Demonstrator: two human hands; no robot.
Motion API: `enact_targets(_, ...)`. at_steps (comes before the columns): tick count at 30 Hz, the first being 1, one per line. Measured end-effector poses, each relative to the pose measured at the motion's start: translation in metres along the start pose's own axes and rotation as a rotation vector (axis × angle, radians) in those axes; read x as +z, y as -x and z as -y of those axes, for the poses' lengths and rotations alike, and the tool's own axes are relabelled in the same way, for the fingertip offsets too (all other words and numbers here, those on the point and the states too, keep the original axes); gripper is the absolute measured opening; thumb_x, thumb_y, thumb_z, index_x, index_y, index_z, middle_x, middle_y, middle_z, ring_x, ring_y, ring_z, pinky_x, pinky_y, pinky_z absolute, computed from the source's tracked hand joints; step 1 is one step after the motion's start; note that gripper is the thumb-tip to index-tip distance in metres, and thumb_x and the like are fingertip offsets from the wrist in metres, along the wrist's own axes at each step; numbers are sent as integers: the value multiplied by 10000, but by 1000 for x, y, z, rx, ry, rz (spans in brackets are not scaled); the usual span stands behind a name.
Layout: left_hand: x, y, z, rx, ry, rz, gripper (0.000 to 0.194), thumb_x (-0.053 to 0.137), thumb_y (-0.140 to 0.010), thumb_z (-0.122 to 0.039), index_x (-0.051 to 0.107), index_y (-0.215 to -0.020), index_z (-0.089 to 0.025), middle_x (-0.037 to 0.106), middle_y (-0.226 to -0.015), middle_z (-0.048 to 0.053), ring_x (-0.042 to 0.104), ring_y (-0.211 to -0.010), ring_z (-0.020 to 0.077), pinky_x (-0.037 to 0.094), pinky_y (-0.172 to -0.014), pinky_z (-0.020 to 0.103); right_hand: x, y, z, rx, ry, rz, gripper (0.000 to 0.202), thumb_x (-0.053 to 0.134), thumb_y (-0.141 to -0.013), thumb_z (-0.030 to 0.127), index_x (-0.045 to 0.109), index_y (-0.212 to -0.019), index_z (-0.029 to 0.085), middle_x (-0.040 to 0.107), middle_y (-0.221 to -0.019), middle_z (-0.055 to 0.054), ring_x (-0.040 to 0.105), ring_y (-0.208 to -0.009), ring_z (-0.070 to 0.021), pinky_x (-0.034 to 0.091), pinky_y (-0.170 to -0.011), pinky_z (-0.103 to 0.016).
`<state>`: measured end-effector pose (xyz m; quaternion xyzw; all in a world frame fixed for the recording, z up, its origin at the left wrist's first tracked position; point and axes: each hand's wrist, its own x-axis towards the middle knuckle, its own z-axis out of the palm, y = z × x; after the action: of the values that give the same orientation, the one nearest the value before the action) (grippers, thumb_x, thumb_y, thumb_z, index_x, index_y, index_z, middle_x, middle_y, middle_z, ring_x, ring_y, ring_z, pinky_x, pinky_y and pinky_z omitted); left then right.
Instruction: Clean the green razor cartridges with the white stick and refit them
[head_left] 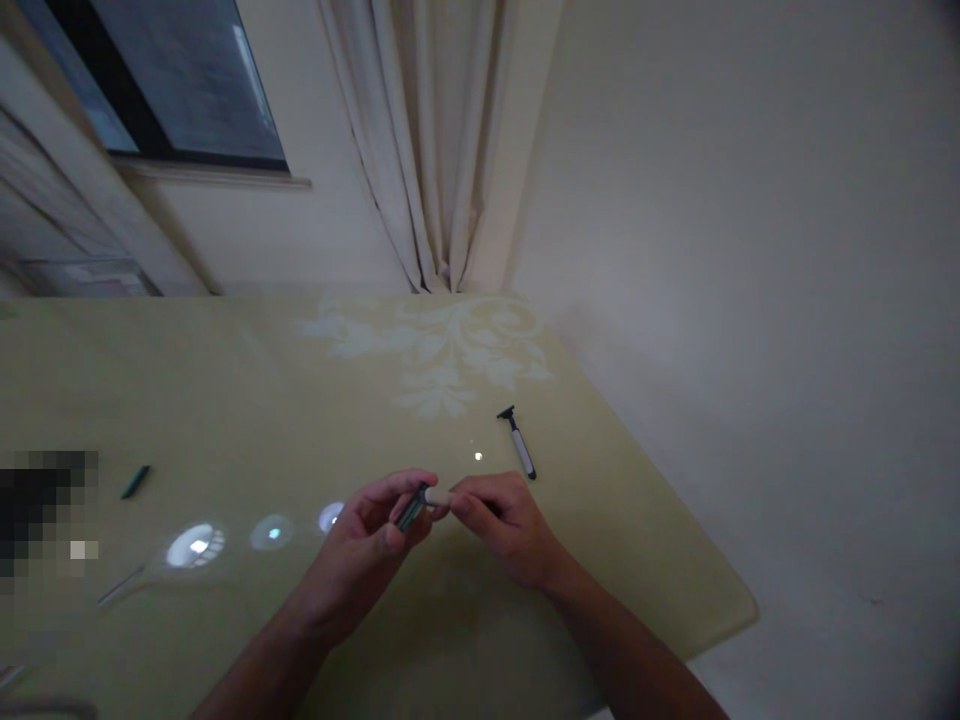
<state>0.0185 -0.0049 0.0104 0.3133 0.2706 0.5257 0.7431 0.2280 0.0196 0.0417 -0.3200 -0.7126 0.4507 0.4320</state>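
A razor is held between my two hands above the table. My left hand (367,545) is closed around the dark and green razor head (410,508), thumb at its lower end and fingers at its upper end. The pale razor handle (438,497) runs from the head to my right hand (510,525), whose thumb and index finger pinch it; the rest of the handle is hidden in that hand. Just beyond my right hand, a second razor (521,447) with a grey and black handle lies on the table, apart from the fingers.
The table (247,390) has a yellowish glossy cover with a white floral pattern and light reflections. A small dark green piece (136,482) lies at left, beside a pixelated dark area. A wall (750,250) borders the right edge; curtains (427,130) hang behind.
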Motion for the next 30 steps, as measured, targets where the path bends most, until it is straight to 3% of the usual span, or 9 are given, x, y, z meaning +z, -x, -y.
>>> enact_targets(23,5,0,-4,2,31,15,462,1011,-687,-377,867,-1116,-285,861,-991,55,802,-1000,219,591,-934,255,0,0,-1,-8,-5,-9,486,588,-1071,534,868,-956,154,626,-656,-7,483,-587,-120,343,-577,-254)
enact_targets(30,5,0,-5,5,13,12,493,1014,-668,-418,866,-1120,-289,857,-986,62,790,-990,224,578,-934,276,0,0,0,-14,-7,-13,466,598,-1069,518,874,-953,160,553,-622,12,438,-569,-115,321,-563,-252)
